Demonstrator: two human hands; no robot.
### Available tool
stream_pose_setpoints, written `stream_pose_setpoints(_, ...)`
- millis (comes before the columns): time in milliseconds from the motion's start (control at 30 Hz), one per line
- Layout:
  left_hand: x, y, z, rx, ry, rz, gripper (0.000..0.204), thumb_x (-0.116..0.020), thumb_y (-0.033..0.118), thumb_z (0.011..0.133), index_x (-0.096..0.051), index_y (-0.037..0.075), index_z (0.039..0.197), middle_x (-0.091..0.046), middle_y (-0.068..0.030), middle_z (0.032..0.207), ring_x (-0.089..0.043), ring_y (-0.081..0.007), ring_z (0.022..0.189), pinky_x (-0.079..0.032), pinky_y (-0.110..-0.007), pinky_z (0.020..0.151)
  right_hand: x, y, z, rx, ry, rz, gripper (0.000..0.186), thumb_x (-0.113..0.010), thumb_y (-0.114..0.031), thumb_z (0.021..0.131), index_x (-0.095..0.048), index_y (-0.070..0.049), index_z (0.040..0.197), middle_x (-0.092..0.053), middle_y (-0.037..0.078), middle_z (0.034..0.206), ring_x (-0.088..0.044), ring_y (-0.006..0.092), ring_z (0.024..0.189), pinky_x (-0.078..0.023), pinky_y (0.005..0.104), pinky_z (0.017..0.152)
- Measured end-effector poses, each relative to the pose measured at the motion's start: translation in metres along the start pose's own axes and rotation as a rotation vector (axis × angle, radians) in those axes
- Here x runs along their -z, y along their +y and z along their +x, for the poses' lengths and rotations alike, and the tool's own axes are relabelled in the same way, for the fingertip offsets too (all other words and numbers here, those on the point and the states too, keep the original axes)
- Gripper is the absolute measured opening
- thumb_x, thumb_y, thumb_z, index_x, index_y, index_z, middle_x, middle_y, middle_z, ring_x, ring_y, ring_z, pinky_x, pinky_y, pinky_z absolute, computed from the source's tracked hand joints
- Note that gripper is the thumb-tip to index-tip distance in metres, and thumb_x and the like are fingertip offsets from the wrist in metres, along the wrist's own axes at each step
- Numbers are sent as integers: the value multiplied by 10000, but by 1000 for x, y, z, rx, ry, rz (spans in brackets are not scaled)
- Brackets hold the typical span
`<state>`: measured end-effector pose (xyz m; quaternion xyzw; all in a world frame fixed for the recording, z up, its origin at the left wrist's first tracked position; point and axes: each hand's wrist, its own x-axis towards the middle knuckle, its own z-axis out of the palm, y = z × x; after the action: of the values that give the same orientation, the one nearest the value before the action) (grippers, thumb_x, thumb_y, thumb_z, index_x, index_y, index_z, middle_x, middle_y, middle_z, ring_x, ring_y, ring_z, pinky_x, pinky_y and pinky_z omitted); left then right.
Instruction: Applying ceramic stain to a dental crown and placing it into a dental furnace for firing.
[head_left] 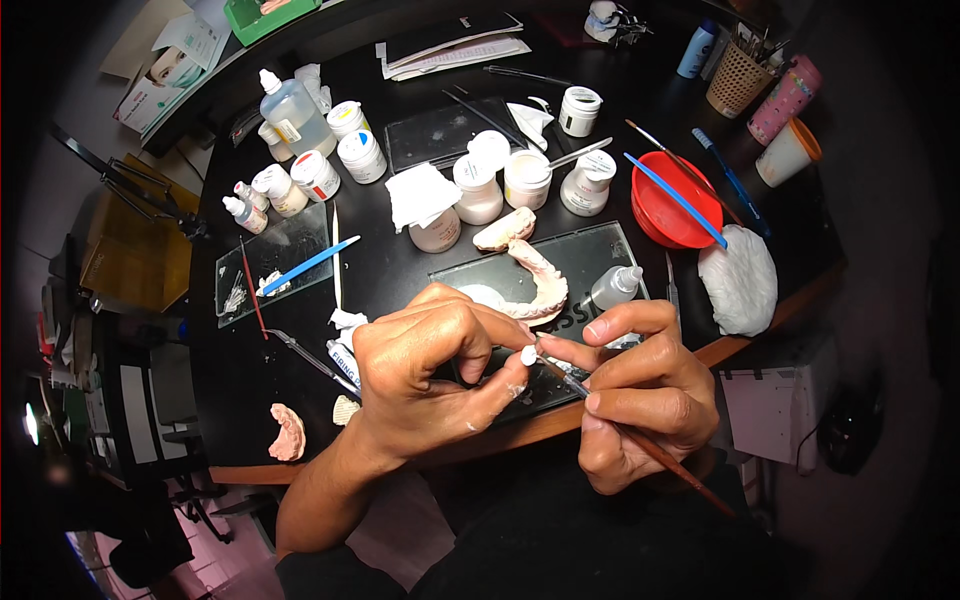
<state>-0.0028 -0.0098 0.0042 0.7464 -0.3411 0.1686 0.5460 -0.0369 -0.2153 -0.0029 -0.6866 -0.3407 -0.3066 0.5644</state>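
Between the thumb and index finger of my left hand [430,365] is a small white tooth-shaped piece, apparently a dental crown [528,354]. White powder or paste marks the thumb. My right hand [640,400] grips a fine brush [655,448] with a reddish-brown handle, its tip at or very near the crown; whether they touch I cannot tell. Just beyond my fingers, a horseshoe-shaped plaster dental cast [540,280] lies on a dark glass slab [600,245], with a smaller cast piece [505,229] behind it. A small clear dropper bottle [615,287] leans at the slab's right.
Several white jars [527,178] stand behind the slab. To the right are a red bowl [665,215] with tools across it and a white cloth pad [738,280]. A second glass plate [285,255], tweezers [310,360] and another cast piece [287,432] lie at left.
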Motion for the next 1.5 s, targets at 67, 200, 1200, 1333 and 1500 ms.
stream_pose_setpoints(67, 0, 0, 0, 2, 18, -1, 416, -844, -45, 697, -459, 107, 652, -782, -96, 788, -751, -188, 720, -517, -280, 653, 0, 0, 0, -1, -10, 0, 211, -686, 40, 717, -660, -42, 910, -622, 75, 817, -670, 335, 964, -686, 418, 796)
stream_pose_setpoints(200, 1, 1, 0, 13, -11, 8, 416, -840, -45, 699, -456, 108, 654, -782, -100, 790, -752, -190, 721, -520, -281, 660, 1, 0, 0, -2, -19, 9, 227, -682, 53, 729, -653, -37, 935, -621, 85, 846, -660, 332, 990, -698, 426, 819)
stream_pose_setpoints(1200, 2, 3, -2, 373, 16, -417, 459, -844, -53, 794, -423, 104, 701, -786, -152, 853, -720, -96, 815, -548, -238, 691, -2, 5, -1, -129, 13, 261, 154, -613, 1, 803, -601, -9, 956, -598, 109, 870, -549, 323, 1126, -676, 506, 881)
stream_pose_setpoints(1333, 4, 0, -3, 304, -26, -303, 454, -839, -33, 778, -415, 102, 689, -788, -138, 828, -694, -66, 762, -494, -215, 624, 0, 6, 1, -156, -26, 263, 132, -629, -15, 803, -603, -24, 932, -598, 102, 865, -552, 323, 1125, -672, 516, 885)
stream_pose_setpoints(1500, 4, -2, -3, 273, -21, -294, 445, -839, -21, 767, -419, 100, 685, -786, -122, 805, -671, -46, 727, -458, -201, 584, -6, 4, 5, -183, 74, 276, 196, -620, 24, 639, -652, -30, 825, -614, 70, 745, -617, 259, 835, -611, 473, 890)
